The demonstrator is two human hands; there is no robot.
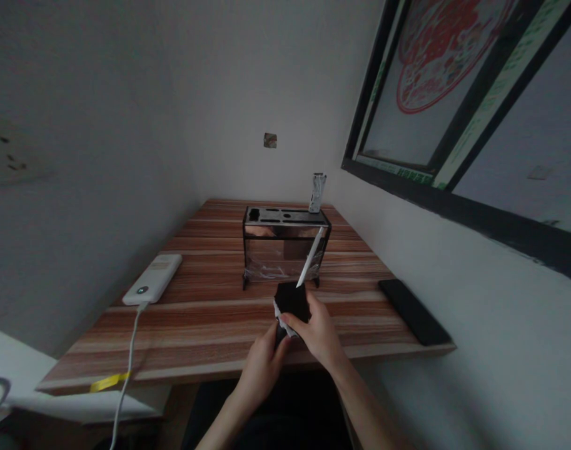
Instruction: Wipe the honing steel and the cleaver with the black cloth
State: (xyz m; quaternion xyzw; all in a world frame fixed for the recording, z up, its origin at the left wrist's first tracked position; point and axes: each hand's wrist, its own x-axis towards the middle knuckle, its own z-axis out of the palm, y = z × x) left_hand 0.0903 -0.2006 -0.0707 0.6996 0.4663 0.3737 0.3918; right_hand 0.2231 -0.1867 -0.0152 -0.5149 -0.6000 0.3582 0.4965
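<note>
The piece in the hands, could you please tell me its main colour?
The piece is mainly black, showing best in the head view.

A wood-grain bench (210, 262) with reddish-brown stripes fills a corner between pale walls. On its left side lies a white, rounded device (161, 272), a white cable (131, 350) running from its near end over the front edge, beside a yellow strip (107, 382). At right, a flat black slab (414, 311) lies near a dark-framed window (407, 140) bearing a red design (428, 94). A socket (8, 156) is on the left wall.
</note>
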